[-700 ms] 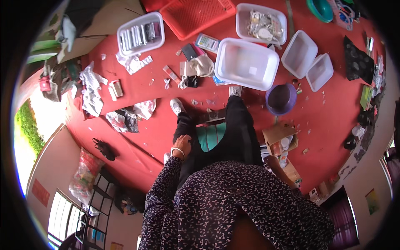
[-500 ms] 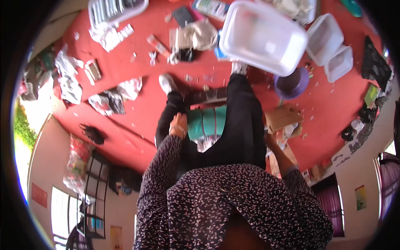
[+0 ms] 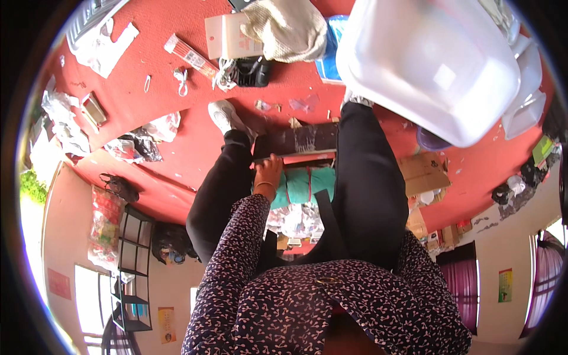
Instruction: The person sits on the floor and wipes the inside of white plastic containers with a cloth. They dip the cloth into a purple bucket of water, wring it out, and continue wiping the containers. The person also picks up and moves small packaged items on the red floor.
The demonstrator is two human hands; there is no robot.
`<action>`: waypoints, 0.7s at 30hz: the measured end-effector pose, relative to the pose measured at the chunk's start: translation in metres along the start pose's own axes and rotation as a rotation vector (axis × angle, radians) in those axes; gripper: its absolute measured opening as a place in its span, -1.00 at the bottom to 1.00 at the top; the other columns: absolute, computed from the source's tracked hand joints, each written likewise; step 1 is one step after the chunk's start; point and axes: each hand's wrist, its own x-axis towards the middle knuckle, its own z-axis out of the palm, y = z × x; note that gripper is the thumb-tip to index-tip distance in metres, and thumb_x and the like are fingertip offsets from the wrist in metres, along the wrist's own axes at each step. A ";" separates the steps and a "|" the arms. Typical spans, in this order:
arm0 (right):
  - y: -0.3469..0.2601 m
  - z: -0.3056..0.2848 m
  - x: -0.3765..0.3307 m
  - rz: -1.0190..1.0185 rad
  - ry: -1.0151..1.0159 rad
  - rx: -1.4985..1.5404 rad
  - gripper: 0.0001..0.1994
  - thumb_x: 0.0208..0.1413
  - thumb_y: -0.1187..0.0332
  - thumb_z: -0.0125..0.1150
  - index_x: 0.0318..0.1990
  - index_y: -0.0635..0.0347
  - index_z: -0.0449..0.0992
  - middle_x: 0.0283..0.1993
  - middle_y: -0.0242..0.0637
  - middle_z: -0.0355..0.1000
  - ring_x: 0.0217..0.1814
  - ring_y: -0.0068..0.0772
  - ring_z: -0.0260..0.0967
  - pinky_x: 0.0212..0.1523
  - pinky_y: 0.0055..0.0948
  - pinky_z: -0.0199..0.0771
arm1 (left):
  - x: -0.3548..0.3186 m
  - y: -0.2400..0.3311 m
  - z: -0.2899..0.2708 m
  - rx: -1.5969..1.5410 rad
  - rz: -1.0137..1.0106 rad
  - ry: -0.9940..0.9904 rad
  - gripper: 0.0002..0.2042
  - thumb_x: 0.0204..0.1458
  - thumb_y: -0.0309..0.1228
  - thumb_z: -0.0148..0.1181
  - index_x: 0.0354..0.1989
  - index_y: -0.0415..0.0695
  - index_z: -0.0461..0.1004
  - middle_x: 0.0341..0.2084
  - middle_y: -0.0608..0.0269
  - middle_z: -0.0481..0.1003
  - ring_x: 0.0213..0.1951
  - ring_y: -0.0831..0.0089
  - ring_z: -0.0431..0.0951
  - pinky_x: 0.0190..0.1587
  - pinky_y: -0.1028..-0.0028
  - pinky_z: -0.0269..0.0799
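Observation:
My left hand (image 3: 269,176) lies between my knees, at the left end of a dark brown board (image 3: 299,140). Its fingers reach forward, slightly apart, and touch the board's near corner; nothing shows in the hand. Right beside it is a green cloth roll (image 3: 307,184) bound with dark red bands. Under the roll, clear plastic wrapping (image 3: 294,220) shows. My right hand is hidden behind my right leg; only its patterned sleeve (image 3: 409,257) shows.
A large white plastic tub (image 3: 432,71) stands beyond my right foot, partly over a purple bucket (image 3: 433,139). Ahead lie a beige cloth (image 3: 290,29), a black device (image 3: 254,72) and a blue packet (image 3: 332,50). A cardboard box (image 3: 423,173) sits right of my leg.
My left hand has moved from my left thigh forward to the dark board's corner. My right hand has gone out of sight behind my leg. The view has shifted closer to the floor.

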 end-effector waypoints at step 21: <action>-0.014 0.003 0.057 -0.047 0.090 0.009 -0.78 -0.13 0.33 0.06 -0.32 0.26 0.43 -0.37 -0.01 0.40 -0.30 0.00 0.36 -0.29 -0.20 0.34 | 0.017 -0.049 -0.057 -0.147 0.447 -0.125 0.15 -0.53 -0.08 0.39 0.25 0.17 -0.34 0.25 0.01 -0.40 0.28 0.18 -0.30 0.12 -0.16 -0.29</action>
